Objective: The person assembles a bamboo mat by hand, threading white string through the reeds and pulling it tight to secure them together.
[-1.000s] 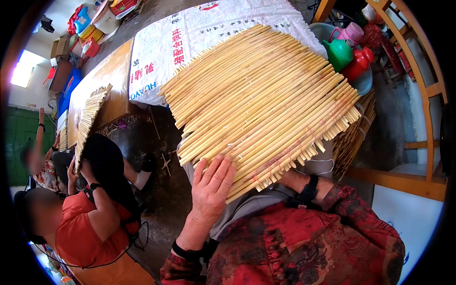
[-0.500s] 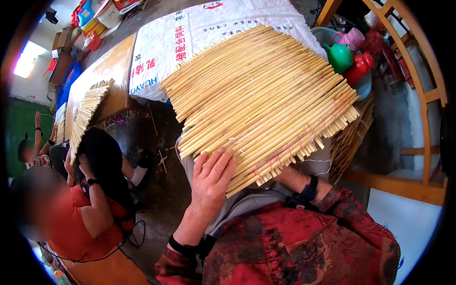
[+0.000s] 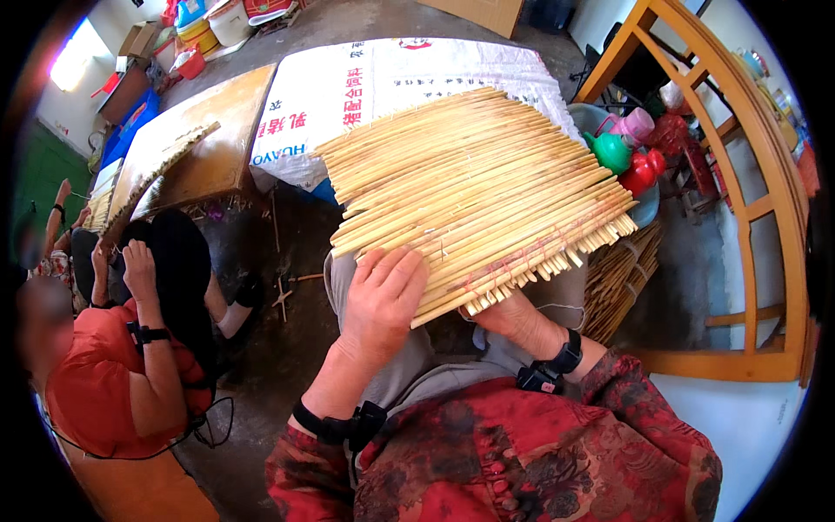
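Note:
A mat of pale yellow stalks, laid side by side and stitched with thread, spans my lap and overlaps the table in front of me. Reddish thread shows along its near right edge, where cut ends stick out unevenly. My left hand grips the near left edge, fingers curled over the top and the thumb out of sight. Under the near right edge is my right hand, its fingers hidden by the mat. A thin white thread loops out beside that wrist.
A white printed sack covers the table ahead. At the right stand a basin with green and red vessels, a bundle of stalks and a wooden frame. A co-worker in red sits at left with another stalk mat.
My view has tilted up, so the table sits lower in the picture. The mat's near edge has risen in view and looks more foreshortened. The co-worker's mat and hands have shifted.

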A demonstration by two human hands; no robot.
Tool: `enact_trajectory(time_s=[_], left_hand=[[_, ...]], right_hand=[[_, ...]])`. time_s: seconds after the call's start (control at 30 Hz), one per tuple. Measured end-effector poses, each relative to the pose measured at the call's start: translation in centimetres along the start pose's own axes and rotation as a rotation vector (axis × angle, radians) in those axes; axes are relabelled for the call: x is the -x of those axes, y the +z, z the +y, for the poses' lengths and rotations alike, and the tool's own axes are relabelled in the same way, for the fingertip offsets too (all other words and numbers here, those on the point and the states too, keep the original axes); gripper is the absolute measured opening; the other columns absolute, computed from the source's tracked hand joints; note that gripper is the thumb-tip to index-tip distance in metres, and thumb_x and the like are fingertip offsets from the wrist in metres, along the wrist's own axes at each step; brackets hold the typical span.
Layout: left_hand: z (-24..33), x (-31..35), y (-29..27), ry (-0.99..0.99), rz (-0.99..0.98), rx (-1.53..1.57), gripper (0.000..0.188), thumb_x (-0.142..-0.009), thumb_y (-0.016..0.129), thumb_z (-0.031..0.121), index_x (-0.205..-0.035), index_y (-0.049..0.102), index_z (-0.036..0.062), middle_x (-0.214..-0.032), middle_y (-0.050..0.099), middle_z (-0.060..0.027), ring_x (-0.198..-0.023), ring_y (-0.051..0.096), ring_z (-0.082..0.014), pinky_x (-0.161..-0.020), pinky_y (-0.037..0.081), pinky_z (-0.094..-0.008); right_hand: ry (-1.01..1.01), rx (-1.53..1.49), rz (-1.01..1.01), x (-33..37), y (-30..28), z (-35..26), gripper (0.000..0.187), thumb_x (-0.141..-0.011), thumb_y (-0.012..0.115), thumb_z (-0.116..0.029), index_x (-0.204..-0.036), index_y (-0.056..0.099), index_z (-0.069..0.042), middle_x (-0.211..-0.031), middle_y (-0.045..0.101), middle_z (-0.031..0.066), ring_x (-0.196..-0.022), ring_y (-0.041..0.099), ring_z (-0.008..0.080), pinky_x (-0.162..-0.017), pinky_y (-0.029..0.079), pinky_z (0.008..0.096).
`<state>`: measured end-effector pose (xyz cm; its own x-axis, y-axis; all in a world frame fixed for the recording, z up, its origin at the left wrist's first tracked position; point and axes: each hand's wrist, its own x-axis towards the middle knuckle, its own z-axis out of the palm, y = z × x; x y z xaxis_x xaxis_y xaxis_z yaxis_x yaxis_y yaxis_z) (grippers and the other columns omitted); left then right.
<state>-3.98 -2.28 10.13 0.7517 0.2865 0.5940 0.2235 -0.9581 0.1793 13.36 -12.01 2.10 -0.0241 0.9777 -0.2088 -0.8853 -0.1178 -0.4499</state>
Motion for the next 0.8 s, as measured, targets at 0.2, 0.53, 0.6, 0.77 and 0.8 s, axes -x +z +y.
enact_trajectory(time_s=[0.2,0.53,0.6,0.77,0.8], left_hand=[[-0.6,-0.5,-0.4,0.058,0.088,0.026,0.034,-0.063,0.054,0.002,-0.096,0.058,-0.0017,-0.097,0.06,-0.0132,-0.089,0.058,-0.0285,-0.082,0.044,-0.0393],[-3.8,-10.3,-4.1,0.079,0.155,0.164,0.007,-0.07,0.06,0.008,-0.075,0.056,0.0053,-0.071,0.058,-0.0148,-0.07,0.059,-0.0342,-0.06,0.046,-0.0405],[-4.3,-11.5,-4.7,0.059,0.146,0.159,0.007,-0.071,0.06,0.009,-0.074,0.056,0.005,-0.071,0.059,-0.0151,-0.071,0.059,-0.034,-0.06,0.046,-0.0401],[-4.8,-12.0,-4.9,0.001,0.171,0.161,0.008,-0.072,0.059,0.011,-0.075,0.059,0.0038,-0.073,0.061,-0.0157,-0.072,0.06,-0.0329,-0.063,0.047,-0.0399],[-5.0,-11.9,-5.0,0.009,0.166,0.148,0.007,-0.073,0.058,0.011,-0.074,0.059,0.0038,-0.073,0.06,-0.0156,-0.073,0.059,-0.0333,-0.063,0.047,-0.0402]], right_hand=[[-0.086,0.155,0.028,0.0,2.7,-0.8,0.045,-0.085,0.055,-0.035,-0.122,0.044,-0.011,-0.117,0.052,0.0041,-0.106,0.05,0.0178,-0.088,0.043,0.0346],[-0.161,0.364,0.026,-1.4,11.1,-8.5,0.025,-0.086,0.057,-0.022,-0.108,0.053,-0.011,-0.089,0.056,0.0031,-0.07,0.049,0.0126,-0.062,0.044,0.0275],[-0.187,0.459,0.028,-1.6,11.7,-9.3,0.028,-0.088,0.053,-0.018,-0.114,0.051,-0.009,-0.096,0.057,0.0079,-0.074,0.052,0.0151,-0.067,0.047,0.0312],[-0.222,0.592,0.035,-1.1,12.7,-10.0,0.034,-0.087,0.051,-0.014,-0.119,0.048,-0.004,-0.107,0.058,0.0142,-0.087,0.058,0.0222,-0.077,0.049,0.0361],[-0.228,0.624,0.051,-1.1,13.0,-9.8,0.037,-0.086,0.053,-0.013,-0.12,0.046,-0.002,-0.112,0.055,0.0155,-0.094,0.057,0.0247,-0.081,0.047,0.0381]])
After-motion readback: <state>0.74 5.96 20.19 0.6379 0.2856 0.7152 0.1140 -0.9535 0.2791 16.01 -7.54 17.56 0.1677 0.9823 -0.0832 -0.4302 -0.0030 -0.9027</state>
